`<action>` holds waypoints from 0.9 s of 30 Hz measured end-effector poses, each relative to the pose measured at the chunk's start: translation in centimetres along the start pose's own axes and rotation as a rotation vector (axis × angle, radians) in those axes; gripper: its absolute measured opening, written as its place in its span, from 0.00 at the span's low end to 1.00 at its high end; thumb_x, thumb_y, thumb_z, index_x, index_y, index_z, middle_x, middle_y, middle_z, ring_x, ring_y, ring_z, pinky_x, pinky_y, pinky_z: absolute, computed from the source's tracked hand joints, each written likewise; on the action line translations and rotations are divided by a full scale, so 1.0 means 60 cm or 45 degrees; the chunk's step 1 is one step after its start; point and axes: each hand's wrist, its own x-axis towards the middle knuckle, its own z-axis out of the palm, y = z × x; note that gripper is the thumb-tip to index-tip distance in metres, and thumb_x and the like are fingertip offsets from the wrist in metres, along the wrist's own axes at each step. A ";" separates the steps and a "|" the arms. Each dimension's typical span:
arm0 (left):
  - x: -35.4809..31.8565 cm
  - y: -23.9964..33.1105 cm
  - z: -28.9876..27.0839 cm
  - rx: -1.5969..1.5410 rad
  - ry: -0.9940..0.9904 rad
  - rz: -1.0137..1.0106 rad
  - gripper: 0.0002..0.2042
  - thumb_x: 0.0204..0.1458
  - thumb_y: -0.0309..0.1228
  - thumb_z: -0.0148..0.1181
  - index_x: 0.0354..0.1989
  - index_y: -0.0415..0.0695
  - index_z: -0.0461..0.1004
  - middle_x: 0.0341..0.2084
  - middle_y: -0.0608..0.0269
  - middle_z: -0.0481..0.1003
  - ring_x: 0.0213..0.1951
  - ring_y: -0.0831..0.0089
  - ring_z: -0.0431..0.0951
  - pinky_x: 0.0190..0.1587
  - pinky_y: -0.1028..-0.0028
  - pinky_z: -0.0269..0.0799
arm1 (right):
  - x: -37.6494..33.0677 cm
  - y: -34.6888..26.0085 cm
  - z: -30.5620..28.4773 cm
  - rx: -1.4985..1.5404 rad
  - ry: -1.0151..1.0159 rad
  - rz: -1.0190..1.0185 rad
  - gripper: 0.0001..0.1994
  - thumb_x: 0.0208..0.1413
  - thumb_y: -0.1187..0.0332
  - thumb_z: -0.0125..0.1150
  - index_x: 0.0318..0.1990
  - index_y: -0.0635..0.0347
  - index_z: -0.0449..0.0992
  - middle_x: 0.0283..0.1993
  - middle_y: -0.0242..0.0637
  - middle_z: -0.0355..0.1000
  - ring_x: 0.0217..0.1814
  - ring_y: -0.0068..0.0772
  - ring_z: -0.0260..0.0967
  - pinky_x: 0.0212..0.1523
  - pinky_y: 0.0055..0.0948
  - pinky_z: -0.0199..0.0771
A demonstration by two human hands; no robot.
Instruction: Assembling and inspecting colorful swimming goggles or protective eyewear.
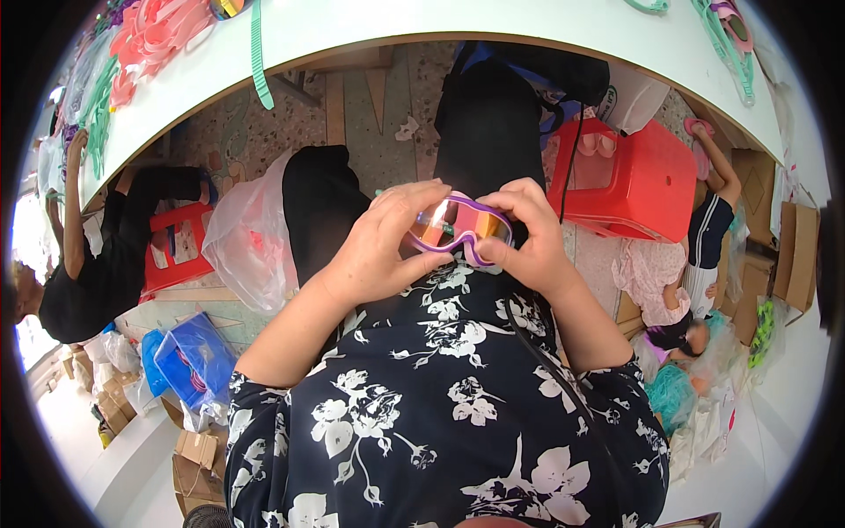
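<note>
Over my lap I hold a pair of swim goggles (464, 204) with a purple frame and shiny, mirror-like lenses. My left hand (387, 231) grips the left side, fingers along the upper edge and thumb beneath. On the opposite side my right hand (533, 236) is closed round the frame, its thumb near the nose piece. A bit of green shows by the left fingers; whether it belongs to the goggles I cannot tell. The fingertips hide parts of both outer edges.
Ahead curves a white table (352, 25) with coral straps (158, 35) and green straps (260, 57). A red stool (638, 180) stands at right, a clear plastic bag (251, 238) at left. People sit on both sides. Cardboard boxes (797, 251) lie far right.
</note>
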 end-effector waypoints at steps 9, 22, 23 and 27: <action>0.015 -0.025 0.028 -0.016 0.022 -0.104 0.31 0.46 0.31 0.73 0.60 0.39 0.68 0.58 0.50 0.71 0.64 0.50 0.68 0.64 0.62 0.65 | -0.004 0.050 0.035 0.306 0.026 0.206 0.11 0.54 0.75 0.70 0.41 0.66 0.74 0.34 0.27 0.63 0.31 0.12 0.60 0.32 0.14 0.62; 0.038 0.033 0.096 -1.506 0.502 -1.414 0.09 0.54 0.27 0.68 0.33 0.42 0.72 0.24 0.66 0.75 0.25 0.81 0.71 0.29 0.82 0.66 | -0.011 0.056 0.063 0.490 0.357 0.297 0.09 0.57 0.80 0.66 0.42 0.67 0.70 0.36 0.34 0.75 0.34 0.15 0.74 0.34 0.17 0.78; 0.038 0.028 0.103 -1.530 0.504 -1.408 0.08 0.54 0.27 0.68 0.32 0.42 0.72 0.24 0.66 0.75 0.24 0.81 0.70 0.28 0.82 0.65 | -0.013 0.060 0.062 0.425 0.344 0.289 0.09 0.57 0.80 0.66 0.42 0.67 0.70 0.36 0.34 0.75 0.34 0.15 0.73 0.34 0.17 0.78; 0.046 0.018 0.112 -1.614 0.485 -1.358 0.08 0.54 0.27 0.67 0.28 0.43 0.72 0.21 0.69 0.72 0.22 0.82 0.65 0.26 0.82 0.59 | -0.014 0.064 0.060 0.354 0.353 0.267 0.09 0.57 0.80 0.65 0.42 0.67 0.71 0.37 0.32 0.74 0.34 0.15 0.73 0.34 0.16 0.76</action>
